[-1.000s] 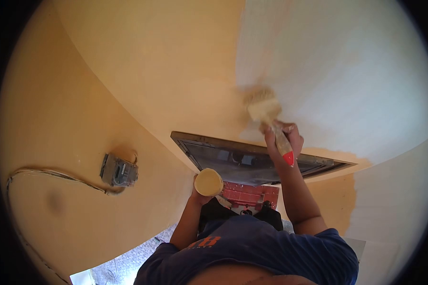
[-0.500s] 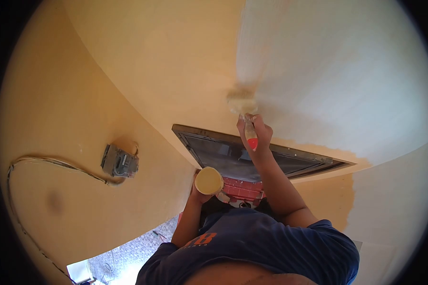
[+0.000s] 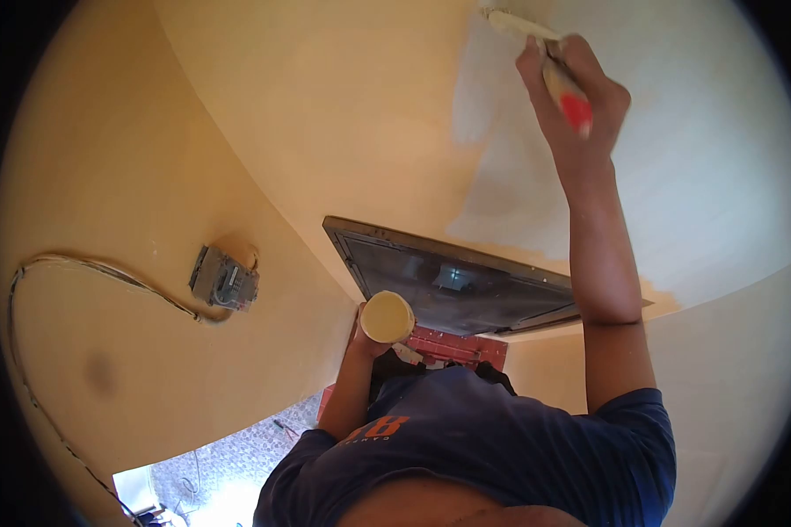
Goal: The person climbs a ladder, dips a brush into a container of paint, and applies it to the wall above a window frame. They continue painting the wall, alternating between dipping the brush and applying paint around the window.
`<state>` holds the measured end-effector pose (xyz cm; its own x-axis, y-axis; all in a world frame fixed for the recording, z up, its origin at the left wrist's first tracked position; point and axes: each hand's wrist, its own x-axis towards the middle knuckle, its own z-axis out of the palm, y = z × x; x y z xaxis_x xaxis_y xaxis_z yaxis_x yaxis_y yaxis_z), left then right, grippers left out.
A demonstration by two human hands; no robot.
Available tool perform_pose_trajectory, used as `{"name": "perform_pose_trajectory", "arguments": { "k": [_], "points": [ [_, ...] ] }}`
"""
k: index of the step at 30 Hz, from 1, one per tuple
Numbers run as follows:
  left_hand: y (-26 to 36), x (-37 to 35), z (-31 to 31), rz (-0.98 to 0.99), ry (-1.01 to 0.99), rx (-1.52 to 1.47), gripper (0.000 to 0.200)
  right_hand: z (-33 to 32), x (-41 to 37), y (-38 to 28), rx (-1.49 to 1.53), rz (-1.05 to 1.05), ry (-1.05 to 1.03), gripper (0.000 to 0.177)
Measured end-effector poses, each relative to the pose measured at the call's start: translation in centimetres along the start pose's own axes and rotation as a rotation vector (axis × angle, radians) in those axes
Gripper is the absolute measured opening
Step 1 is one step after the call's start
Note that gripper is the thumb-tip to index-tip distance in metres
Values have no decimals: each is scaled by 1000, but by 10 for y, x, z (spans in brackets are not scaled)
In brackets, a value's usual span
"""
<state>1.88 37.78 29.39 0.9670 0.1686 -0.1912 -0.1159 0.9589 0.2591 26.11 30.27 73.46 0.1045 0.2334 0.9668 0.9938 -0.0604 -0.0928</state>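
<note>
High in the view, my right hand [image 3: 580, 88] grips a paintbrush [image 3: 557, 77] with a red-tipped handle. Its bristles, coated in pale paint, press against the wall [image 3: 325, 114] close to the border between the yellow-orange coat and the whitish area [image 3: 694, 132]. Down below, my left hand [image 3: 371, 341] is wrapped round a tub of cream-yellow paint [image 3: 388, 318], held with its open top facing up. Most of the fingers on that hand are hidden behind the tub.
A dark-framed window or panel [image 3: 457, 279] is set in the wall beneath the brush. On the left wall are a grey electrical box [image 3: 224, 279] and a loose cable [image 3: 105, 268]. Red tiling [image 3: 448, 344] shows below the frame, and a patterned floor [image 3: 237, 448] lies far down at lower left.
My right hand has swept the brush up and to the right, from just above the dark frame to high on the wall. The left hand with the paint tub has stayed nearly still.
</note>
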Motion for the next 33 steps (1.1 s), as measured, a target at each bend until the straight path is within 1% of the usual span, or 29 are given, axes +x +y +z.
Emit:
{"name": "perform_pose_trajectory", "arguments": {
  "k": [1,3,5,7,9,10,11,12,13,14,16,17,19,21,22,24,25,27,28,29,31,33],
  "points": [
    [-1,-2,5,-6,-40,-41,58,2,-5,1,3,-11,0,19],
    [-3,-2,13,-11,-68,-50,58,18,-34,12,168,-14,30,20],
    [-5,-5,22,-26,-87,-52,57,31,-77,23,186,-16,-186,9],
    [-6,-8,30,30,-26,-70,65,35,-122,21,-14,-1,-370,8],
    [-6,-9,23,40,-43,-39,68,43,-169,15,13,123,-459,8],
    [-6,-11,20,46,-55,-8,72,44,-183,10,19,122,-459,8],
    [-5,-15,26,50,-50,-6,72,45,-194,3,-3,204,-510,8],
    [-2,-19,34,31,40,-13,61,47,-199,1,-25,284,-558,8],
    [0,-22,39,10,133,-22,53,49,-194,2,-19,284,-557,8],
    [0,-23,31,10,140,-23,53,49,-183,5,-2,262,-508,10],
    [-1,-24,7,49,55,136,51,46,-147,14,-29,241,-419,16],
    [-2,-28,9,40,62,134,51,42,-120,20,-71,239,-378,18],
    [1,-29,18,26,68,-9,52,29,-63,21,-107,211,-273,26],
    [1,-29,21,22,66,-24,53,15,-25,6,-140,154,-190,26],
    [1,-29,22,20,56,-34,55,8,-15,-1,-140,154,-194,26],
    [-3,-24,8,27,52,-28,56,-3,-6,-11,-80,66,-115,19],
    [-5,-22,2,36,47,-19,57,2,-14,-3,-81,62,-115,19],
    [-7,-20,2,34,32,-22,57,23,-51,24,276,37,-254,9],
    [-7,-20,3,29,20,-21,58,30,-75,29,123,-50,-340,3],
    [-7,-22,6,32,11,-18,58,33,-102,31,-33,-138,-421,9],
    [-7,-26,16,81,50,-45,58,39,-144,23,100,-22,-443,14],
    [-9,-28,16,92,72,-80,60,35,-159,15,35,26,-425,18]
  ]
}}
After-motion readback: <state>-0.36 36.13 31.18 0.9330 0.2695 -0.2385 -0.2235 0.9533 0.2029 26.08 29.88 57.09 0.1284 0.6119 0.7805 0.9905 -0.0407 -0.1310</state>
